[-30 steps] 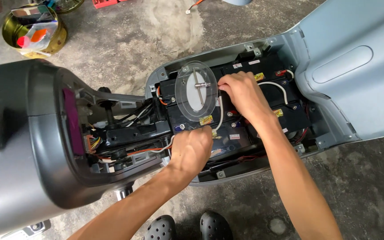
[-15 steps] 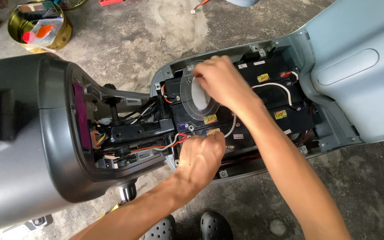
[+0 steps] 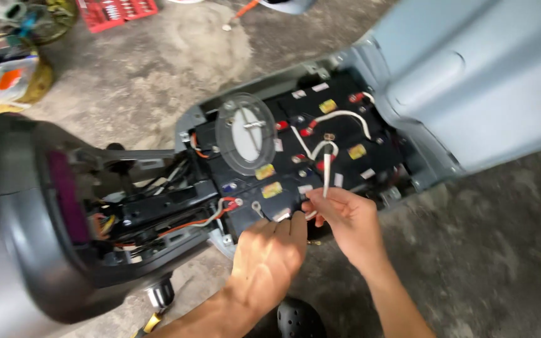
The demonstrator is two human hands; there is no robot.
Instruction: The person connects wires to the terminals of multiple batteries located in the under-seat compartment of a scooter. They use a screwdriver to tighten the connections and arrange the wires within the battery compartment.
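Observation:
An electric scooter lies with its floor open, showing several black batteries (image 3: 320,144) joined by white cables with red boots. My right hand (image 3: 345,219) pinches a white cable (image 3: 327,166) that ends in a ring lug, at the near edge of the battery bay. My left hand (image 3: 270,256) rests just left of it, fingers curled against the front battery, next to another ring lug on a white and orange wire (image 3: 220,209). A clear round plastic disc (image 3: 245,131) lies on the left batteries.
The scooter's grey body panel (image 3: 471,81) fills the upper right and its dark front housing (image 3: 39,238) the left. On the concrete floor stand a yellow tin (image 3: 7,78) of odds and a red tool case (image 3: 117,12). A black shoe (image 3: 298,319) is below.
My right hand has come off the clear disc and moved down to the near edge, now pinching a white cable. The view shifted and my left hand stayed by the front battery.

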